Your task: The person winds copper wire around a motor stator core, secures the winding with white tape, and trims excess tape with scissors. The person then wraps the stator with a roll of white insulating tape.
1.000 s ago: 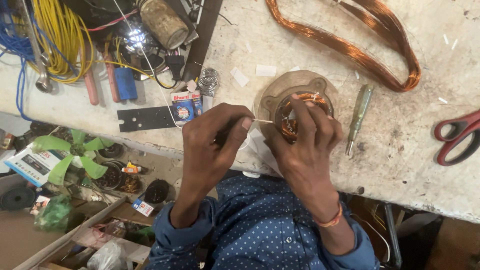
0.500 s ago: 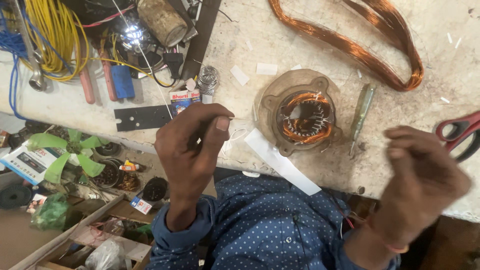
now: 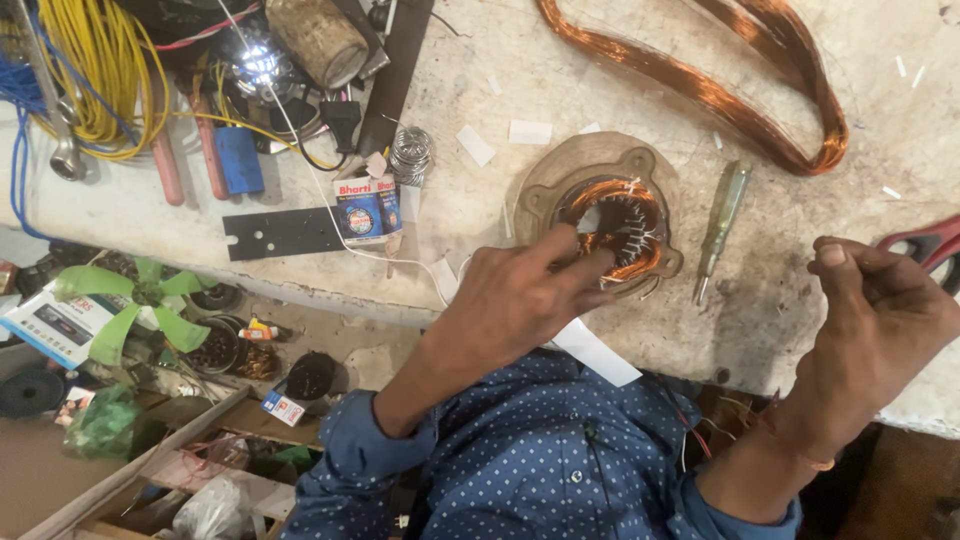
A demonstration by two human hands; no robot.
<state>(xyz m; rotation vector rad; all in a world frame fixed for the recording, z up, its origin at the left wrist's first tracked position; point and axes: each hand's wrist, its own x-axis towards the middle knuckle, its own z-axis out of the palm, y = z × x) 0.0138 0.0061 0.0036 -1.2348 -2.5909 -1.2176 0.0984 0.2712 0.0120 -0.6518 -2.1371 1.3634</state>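
The left hand (image 3: pixel 515 300) reaches over the near edge of the table (image 3: pixel 600 80) and rests its fingertips (image 3: pixel 590 262) on the copper winding of a motor stator (image 3: pixel 612 228), which lies flat in a round tan housing near the middle of the table. The fingers are drawn together against the coil; its grip presses on the winding, though whether it pinches a strand there cannot be told. The right hand (image 3: pixel 880 310) is lifted off to the right, well apart from the stator, its grip curled tight with thumb against the bent fingers; what it pinches, if anything, is too thin to make out. A white strip of insulating paper (image 3: pixel 595 352) lies over the table's near edge just below the left hand. Just right of the stator lies a green-handled screwdriver (image 3: pixel 722 225), its tip pointing toward the person. Beyond it, a long loop of bare copper wire (image 3: pixel 720 95) stretches across the far part of the table. The red handle of scissors (image 3: pixel 925 245) shows at the right edge, behind the right hand. To the left of the stator stand a small blue and white box (image 3: pixel 366 208) and a spool of solder (image 3: pixel 410 153), and farther left a bundle of yellow wire (image 3: pixel 95 70). Both sleeves are blue with white dots.
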